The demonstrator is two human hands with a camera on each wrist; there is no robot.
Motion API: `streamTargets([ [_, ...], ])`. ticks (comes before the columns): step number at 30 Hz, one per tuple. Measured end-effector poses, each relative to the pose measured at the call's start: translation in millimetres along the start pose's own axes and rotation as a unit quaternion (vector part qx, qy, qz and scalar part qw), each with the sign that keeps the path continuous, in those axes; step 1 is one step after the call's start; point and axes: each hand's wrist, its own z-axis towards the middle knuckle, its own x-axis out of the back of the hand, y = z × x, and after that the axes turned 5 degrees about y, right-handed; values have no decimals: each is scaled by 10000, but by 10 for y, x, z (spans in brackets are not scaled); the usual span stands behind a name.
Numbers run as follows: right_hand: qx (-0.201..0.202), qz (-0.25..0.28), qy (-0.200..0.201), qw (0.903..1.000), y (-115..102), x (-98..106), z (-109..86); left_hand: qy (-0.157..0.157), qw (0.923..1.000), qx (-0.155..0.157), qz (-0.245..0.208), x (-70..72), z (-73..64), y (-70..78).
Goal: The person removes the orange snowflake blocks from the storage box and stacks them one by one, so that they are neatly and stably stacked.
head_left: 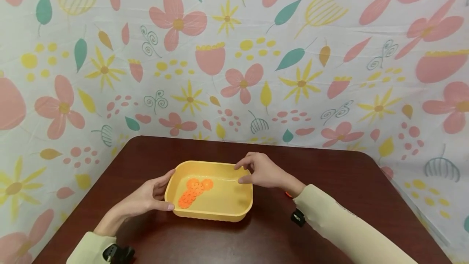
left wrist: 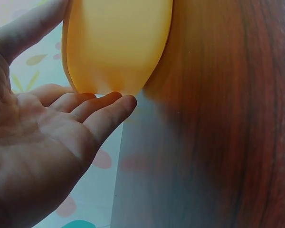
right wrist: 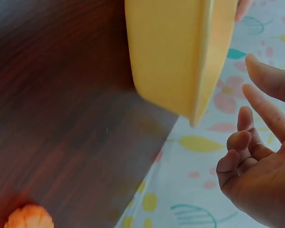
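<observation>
A yellow rectangular basin (head_left: 223, 203) with rounded corners sits on the table. Several orange scalloped discs (head_left: 189, 195), like carrot slices, lie overlapping at its left side. My left hand (head_left: 144, 196) holds the basin's left end, thumb at the front corner and fingers round the outer wall (left wrist: 118, 47). Above the basin's right end is my right hand (head_left: 261, 170), its fingers loosely bent and nothing between them. The right wrist view shows this hand (right wrist: 261, 156) apart from the basin wall (right wrist: 166, 52).
Another orange piece (right wrist: 31, 217) lies on the dark wooden table (head_left: 322, 170) right of the basin, mostly hidden by the right sleeve in the head view. A flower-printed cloth (head_left: 234, 68) hangs behind the table and along its sides.
</observation>
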Motion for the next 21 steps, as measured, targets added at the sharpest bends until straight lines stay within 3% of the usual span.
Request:
streamTargets([
  [11, 339, 25, -392, 9987, -105, -394, 273, 43, 9998, -16, 169, 11, 25, 5],
  [21, 179, 311, -757, 9965, -73, -688, 397, 9, 9999, 0, 100, 10, 17, 10],
])
